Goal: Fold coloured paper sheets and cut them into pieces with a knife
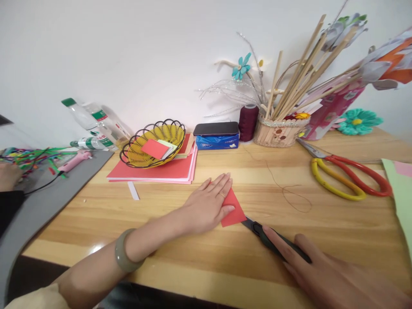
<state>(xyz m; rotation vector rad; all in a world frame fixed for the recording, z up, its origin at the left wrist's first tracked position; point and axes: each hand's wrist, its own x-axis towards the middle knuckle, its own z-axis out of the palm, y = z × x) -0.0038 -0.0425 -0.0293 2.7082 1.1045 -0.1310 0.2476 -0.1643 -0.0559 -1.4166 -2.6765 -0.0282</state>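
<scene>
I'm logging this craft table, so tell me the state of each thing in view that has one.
Red paper, partly covered
Left hand, flat on the paper
Cutter, blade out, tip at the paper's corner
Right hand, on the cutter's handle
Scissors, lying down, unheld
Spool, upright
Thread, loose
Phone, flat on tissue pack
Basket, holding papers
Pot, holding sticks
Glue gun, lying down

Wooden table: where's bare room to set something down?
Left: between grey mat, white strip and left forearm. Front: between left forearm and right hand. Crowded: the back along the wall, with basket, blue pack, thread spool and stick holder; also the right, where scissors and loose thread lie.
</scene>
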